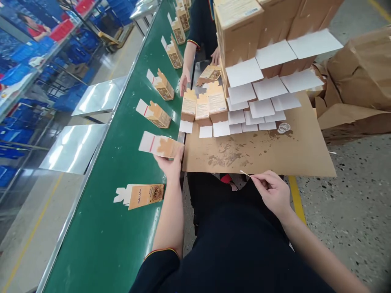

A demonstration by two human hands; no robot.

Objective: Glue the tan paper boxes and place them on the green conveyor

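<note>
My left hand [170,163] is wrapped round a small cardboard box [166,147] at the right edge of the green belt [104,228]. The box's white flap with a red line points left. Between the fingertips of my right hand [272,191] is a thin cotton swab [245,173], held past the near edge of the cardboard sheet [293,154]. Another printed box [147,195] lies on the belt by my left forearm, its white flaps open. Several more open-topped boxes [157,114] stand along the belt farther off.
Stacked boxes [241,40] with white flaps sticking out rise on the cardboard sheet, beside a small clear ring-shaped item [284,128]. A co-worker's hand [184,81] reaches near the belt. Crumpled brown paper [360,77] lies at right; metal tables [75,148] stand left.
</note>
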